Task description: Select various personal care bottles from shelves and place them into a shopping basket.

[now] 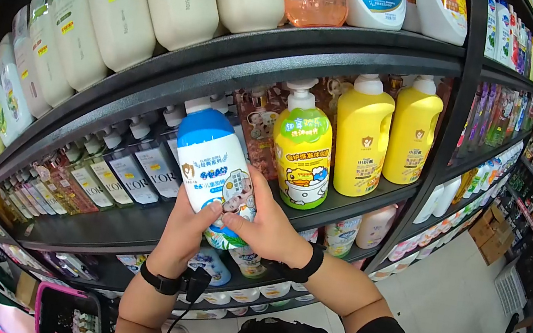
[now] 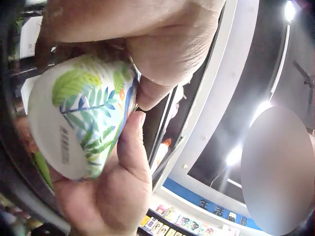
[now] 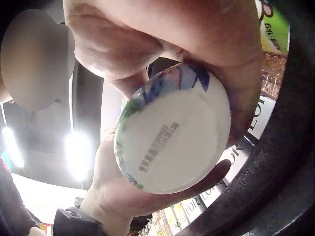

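Note:
A blue-capped white pump bottle [image 1: 212, 158] with a cartoon label is held up in front of the shelf, tilted. My left hand [image 1: 185, 232] grips its lower left side. From the other side my right hand [image 1: 271, 222] wraps round it, and both thumbs press on the label's lower part. Leaf prints show on the bottle [image 2: 96, 108] in the left wrist view. Its white base [image 3: 172, 137] faces the camera in the right wrist view, with printed characters on it. My fingers behind the bottle are mostly hidden.
A yellow-green duck-print pump bottle [image 1: 302, 151] stands right of my hands, beside yellow bottles [image 1: 362, 136]. Boxed L'OR bottles [image 1: 158, 170] line the shelf to the left. An upper shelf edge [image 1: 242, 58] juts out above. A pink-rimmed basket [image 1: 43, 298] sits lower left.

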The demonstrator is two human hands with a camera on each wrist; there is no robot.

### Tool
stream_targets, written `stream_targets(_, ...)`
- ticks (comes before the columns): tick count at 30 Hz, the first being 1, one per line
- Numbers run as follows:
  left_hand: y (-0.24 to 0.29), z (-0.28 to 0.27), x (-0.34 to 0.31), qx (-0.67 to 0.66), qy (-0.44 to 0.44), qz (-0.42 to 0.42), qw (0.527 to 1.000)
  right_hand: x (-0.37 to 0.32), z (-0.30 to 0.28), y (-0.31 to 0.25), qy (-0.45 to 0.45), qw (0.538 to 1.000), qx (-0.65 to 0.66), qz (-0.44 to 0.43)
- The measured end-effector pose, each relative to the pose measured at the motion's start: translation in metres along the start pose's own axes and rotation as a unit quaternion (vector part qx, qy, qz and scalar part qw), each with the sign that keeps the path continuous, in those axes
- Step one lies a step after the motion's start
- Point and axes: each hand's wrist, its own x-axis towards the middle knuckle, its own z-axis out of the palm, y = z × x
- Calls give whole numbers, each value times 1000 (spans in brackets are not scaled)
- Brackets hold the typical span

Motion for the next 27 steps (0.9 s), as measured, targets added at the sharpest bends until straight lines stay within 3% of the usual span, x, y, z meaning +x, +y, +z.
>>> stream_targets(8,-8,-25,11,58,-32,3,998,16,3,23,11,999,-24,-24)
stream_targets(12,-12,-28,16,61,-36,3,998,16,-3,21,4,995,-101,-15)
stream_targets(17,-21,-19,24,80,-43,27,995,0,-8,21,86,962,-254,-45)
stream_targets(21,-30,-17,28,83,-32,23,996,-29,0,24,119,892,-410,-146)
stream_targets(24,-33,-17,31,78,-31,30,996,-41,2,24,86,867,-480,-105)
stream_targets(27,-38,-11,30,46,-20,49,998,-47,-1,32,106,870,-464,-130)
